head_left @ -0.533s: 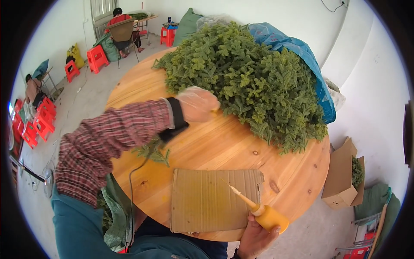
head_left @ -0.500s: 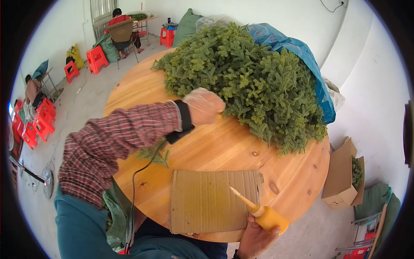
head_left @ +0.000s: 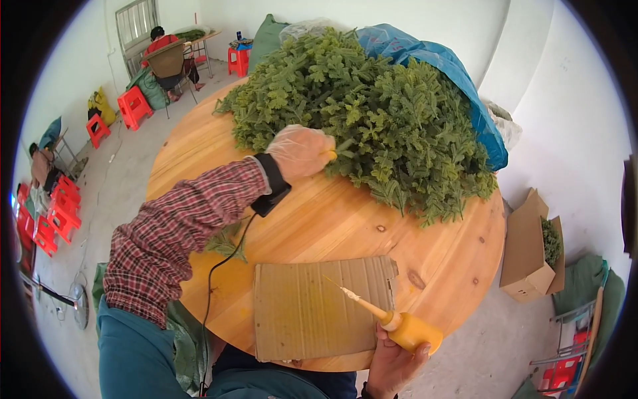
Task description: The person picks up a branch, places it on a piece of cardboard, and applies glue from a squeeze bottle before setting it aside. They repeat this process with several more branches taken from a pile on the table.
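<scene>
My left hand (head_left: 300, 151), in a thin clear glove, reaches over the table to the near edge of a big heap of artificial green pine sprigs (head_left: 372, 113). Its fingers are closed, with something yellow at the fingertips and one sprig (head_left: 343, 147) poking out beside them. Below, my right hand (head_left: 393, 369) grips a yellow-orange squeeze bottle (head_left: 415, 334) with a long nozzle. The thin tip points up and left over a flat piece of cardboard (head_left: 306, 312), which has a yellowish stain. Near my left forearm a loose sprig (head_left: 226, 245) lies on the wood.
A round wooden table (head_left: 452, 279) carries everything. Blue plastic (head_left: 425, 53) wraps the heap's far side. A dark cable (head_left: 211, 286) hangs from my left wrist. On the right stands an open carton (head_left: 522, 259). Red stools (head_left: 135, 108) and two seated people are further left.
The view has shifted slightly. My left hand stays by the heap, and a sprig now shows at its fingertips. My right hand still holds the bottle, tilted a little flatter.
</scene>
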`<state>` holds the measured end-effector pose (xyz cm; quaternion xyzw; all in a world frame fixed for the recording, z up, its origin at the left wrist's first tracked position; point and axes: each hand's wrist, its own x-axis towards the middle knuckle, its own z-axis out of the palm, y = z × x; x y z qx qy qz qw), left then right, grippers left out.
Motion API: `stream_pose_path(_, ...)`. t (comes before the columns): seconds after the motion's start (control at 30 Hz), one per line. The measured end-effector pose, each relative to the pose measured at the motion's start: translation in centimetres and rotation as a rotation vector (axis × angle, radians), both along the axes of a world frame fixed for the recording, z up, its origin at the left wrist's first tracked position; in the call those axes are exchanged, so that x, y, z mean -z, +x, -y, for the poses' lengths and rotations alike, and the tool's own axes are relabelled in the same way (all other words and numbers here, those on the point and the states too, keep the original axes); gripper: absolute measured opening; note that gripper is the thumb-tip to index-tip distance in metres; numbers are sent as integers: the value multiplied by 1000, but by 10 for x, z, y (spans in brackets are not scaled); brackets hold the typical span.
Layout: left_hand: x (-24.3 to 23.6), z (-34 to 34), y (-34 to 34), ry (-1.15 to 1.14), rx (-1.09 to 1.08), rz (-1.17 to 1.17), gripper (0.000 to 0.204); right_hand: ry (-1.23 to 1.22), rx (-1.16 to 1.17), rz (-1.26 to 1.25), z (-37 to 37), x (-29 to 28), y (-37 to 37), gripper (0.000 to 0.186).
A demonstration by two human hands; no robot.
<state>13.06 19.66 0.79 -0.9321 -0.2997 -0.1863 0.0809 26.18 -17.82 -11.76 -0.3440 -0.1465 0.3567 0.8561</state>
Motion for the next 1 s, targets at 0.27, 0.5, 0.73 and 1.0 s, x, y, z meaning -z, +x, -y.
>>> stream_pose_path(0.27,-21,84,-78,52,-73,201,21,151,14,-70,-11,-22,-5,54)
stream_pose_path(0.5,4,212,-96,335,147,-297,16,130,59,-102,-4,-13,5,58)
stream_pose_path(0.73,31,272,-95,-79,368,-130,16,51,66,-11,0,-21,-1,61)
stream_pose_path(1.0,21,234,-113,5,182,-135,35,-32,153,199,22,-22,-7,62)
